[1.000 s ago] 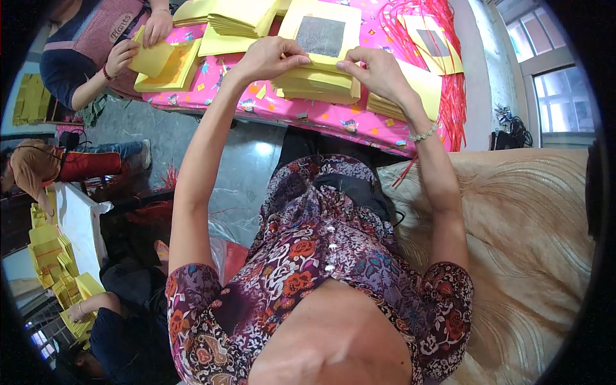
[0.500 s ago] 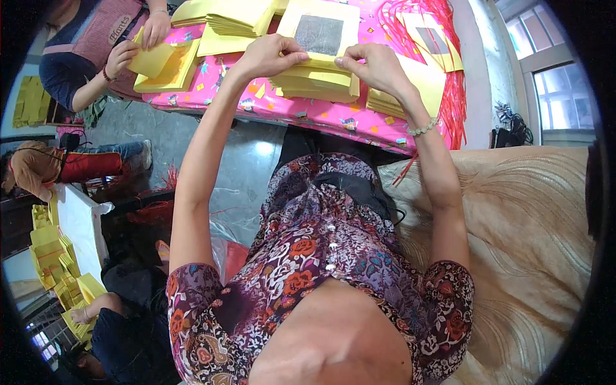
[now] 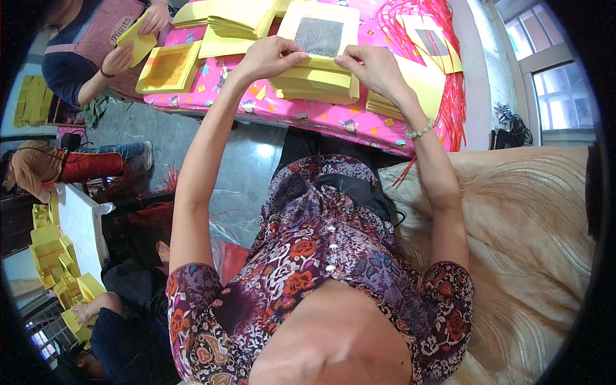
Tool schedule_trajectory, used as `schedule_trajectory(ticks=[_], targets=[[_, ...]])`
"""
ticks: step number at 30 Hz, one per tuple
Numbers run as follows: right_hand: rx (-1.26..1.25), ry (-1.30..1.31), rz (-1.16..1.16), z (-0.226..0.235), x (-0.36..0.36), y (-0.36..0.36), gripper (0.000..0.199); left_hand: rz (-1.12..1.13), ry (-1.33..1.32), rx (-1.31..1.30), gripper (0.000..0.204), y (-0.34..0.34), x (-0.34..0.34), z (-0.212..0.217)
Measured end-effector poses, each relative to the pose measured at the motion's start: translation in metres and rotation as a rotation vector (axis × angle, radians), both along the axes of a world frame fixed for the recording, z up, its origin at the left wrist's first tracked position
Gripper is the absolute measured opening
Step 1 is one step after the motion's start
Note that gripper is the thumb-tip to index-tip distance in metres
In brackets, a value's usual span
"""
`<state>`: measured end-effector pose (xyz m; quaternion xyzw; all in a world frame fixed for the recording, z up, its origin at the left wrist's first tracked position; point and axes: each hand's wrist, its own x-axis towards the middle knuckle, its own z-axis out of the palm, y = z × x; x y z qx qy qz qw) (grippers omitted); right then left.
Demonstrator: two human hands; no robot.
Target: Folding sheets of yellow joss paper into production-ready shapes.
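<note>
A yellow paper sheet with a dark silvery square lies on top of a thick stack of yellow paper at the table's near side. Along the sheet's near edge, my left hand pinches the left corner between thumb and fingers. My right hand, a beaded bracelet at its wrist, grips the same edge near the right corner. Between the two hands the edge looks turned up into a narrow fold. Both forearms reach forward.
The table has a pink patterned cover. More yellow stacks lie at the back left, others at right beside red strings. At far left, a co-worker holds folded yellow paper above a stack with an orange square.
My hands stay almost where they were on the sheet's near edge. The co-worker's hands have raised the folded yellow paper off the stack, up and leftward.
</note>
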<state>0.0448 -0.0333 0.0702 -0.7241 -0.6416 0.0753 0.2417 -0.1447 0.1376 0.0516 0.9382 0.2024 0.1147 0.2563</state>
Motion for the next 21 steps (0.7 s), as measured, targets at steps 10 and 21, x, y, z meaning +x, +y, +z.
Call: schedule_trajectory(ticks=[10, 21], targets=[[-0.082, 0.014, -0.019, -0.002, 0.003, 0.005, 0.04, -0.044, -0.031, 0.025, 0.034, 0.0, 0.001, 0.001], [-0.044, -0.002, -0.024, 0.0, 0.0, 0.002, 0.043, -0.018, 0.008, 0.017, 0.034, -0.001, 0.002, 0.001]])
